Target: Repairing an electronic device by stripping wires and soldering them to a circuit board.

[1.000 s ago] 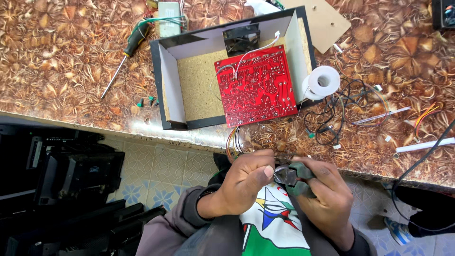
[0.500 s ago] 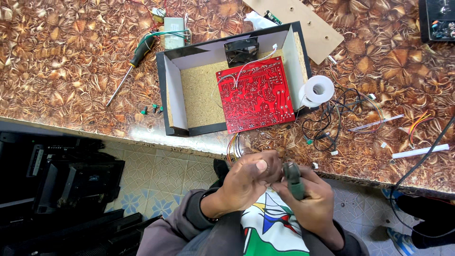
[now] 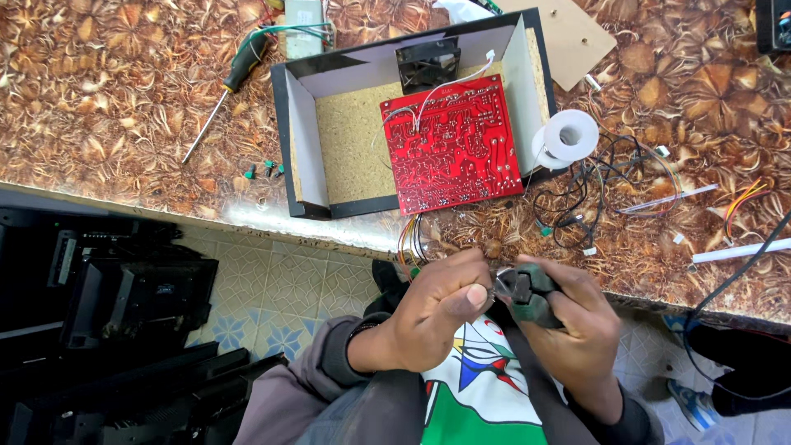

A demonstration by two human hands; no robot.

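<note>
- Right hand (image 3: 568,317) clenched round 1 green-handled cutter (image 3: 527,295), held just off the bench's front edge, over the lap – prob. so the snipped bits drop clear of the work.
- Left hand (image 3: 437,309) fingers pinched shut at the cutter's nose, thumb on top; seems to grip the end of a thin wire, but the wire itself is hidden there – can't tell for sure.
- Wire bundle (image 3: 412,243), several colours (too fine to count), runs from the board's front edge over the bench's front edge down to the left hand – slack enough to work w/o dragging the board.
- 1 red circuit board (image 3: 453,144), solder side up, tilted, leaning on the right wall of the box – likely so joints face up & are reachable.
- 1 open box (image 3: 301,140), black outside, near the bench's front edge; 1 small black fan (image 3: 428,62) at its back wall.
- 1 white solder spool (image 3: 568,136) touching the box's right side, within reach.
- 1 screwdriver (image 3: 222,99) toward the bench's back-left; 3 small green bits (image 3: 265,170) just left of the box.
</note>
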